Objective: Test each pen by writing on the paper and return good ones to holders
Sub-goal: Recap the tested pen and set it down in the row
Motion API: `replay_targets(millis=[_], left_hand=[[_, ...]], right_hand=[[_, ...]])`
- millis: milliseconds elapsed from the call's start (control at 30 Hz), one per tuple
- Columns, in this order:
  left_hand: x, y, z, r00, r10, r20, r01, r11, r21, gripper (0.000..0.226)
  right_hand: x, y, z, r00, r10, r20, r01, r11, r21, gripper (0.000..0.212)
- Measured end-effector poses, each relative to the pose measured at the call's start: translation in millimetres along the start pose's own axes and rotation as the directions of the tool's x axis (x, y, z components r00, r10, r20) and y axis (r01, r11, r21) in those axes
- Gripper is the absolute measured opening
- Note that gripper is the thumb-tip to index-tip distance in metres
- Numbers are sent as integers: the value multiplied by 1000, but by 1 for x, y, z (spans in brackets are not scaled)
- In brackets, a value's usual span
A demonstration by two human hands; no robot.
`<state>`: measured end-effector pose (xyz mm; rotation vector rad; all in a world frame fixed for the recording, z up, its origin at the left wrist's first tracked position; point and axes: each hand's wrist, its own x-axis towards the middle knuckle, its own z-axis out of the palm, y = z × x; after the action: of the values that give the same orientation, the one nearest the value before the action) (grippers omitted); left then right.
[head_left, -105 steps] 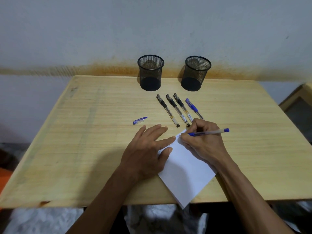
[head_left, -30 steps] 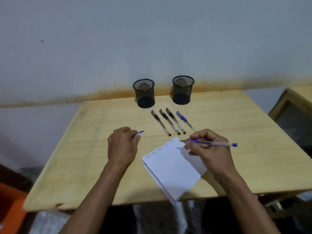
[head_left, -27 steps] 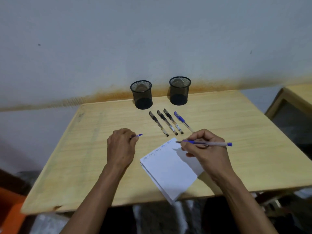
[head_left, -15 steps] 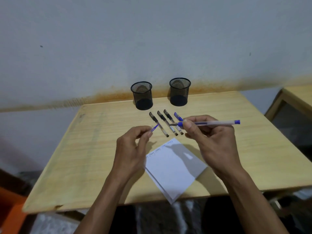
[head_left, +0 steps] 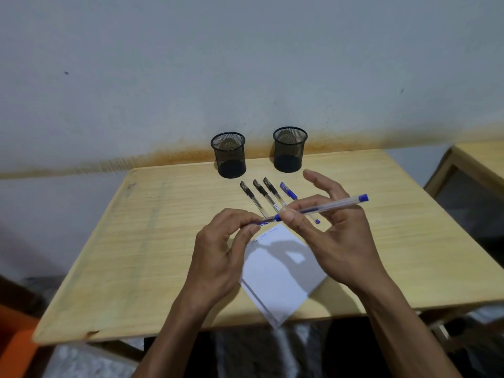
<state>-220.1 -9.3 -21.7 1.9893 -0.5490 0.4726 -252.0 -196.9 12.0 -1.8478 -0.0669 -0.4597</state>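
Observation:
My right hand pinches a clear blue pen near its tip, held above the table with its blue end pointing up right. My left hand holds the small blue cap against the pen's tip. Below the hands lies a white paper pad with blue scribbles along its top edge. Three black-capped pens and one blue-capped pen lie side by side behind the hands. Two black mesh holders, the left holder and the right holder, stand by the wall.
The wooden table runs up to a white wall with a rusty stain line. A second wooden table stands at the right. Something orange sits low at the left.
My right hand stopped writing and lifted the pen off the paper. My left hand picked the cap up from the table and brought it to the pen's tip.

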Motion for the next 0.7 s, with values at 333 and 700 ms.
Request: replay_targets(millis=[333,700], left_hand=[[4,11,8,1000,31,-8,-30,998,53,17],[15,6,-1,982,-39,187,31,998,46,13]], right_hand=[[0,11,12,999,38,-9,-36,987,157,10],[7,18,-33,995,30,-93,4,937,349,15]])
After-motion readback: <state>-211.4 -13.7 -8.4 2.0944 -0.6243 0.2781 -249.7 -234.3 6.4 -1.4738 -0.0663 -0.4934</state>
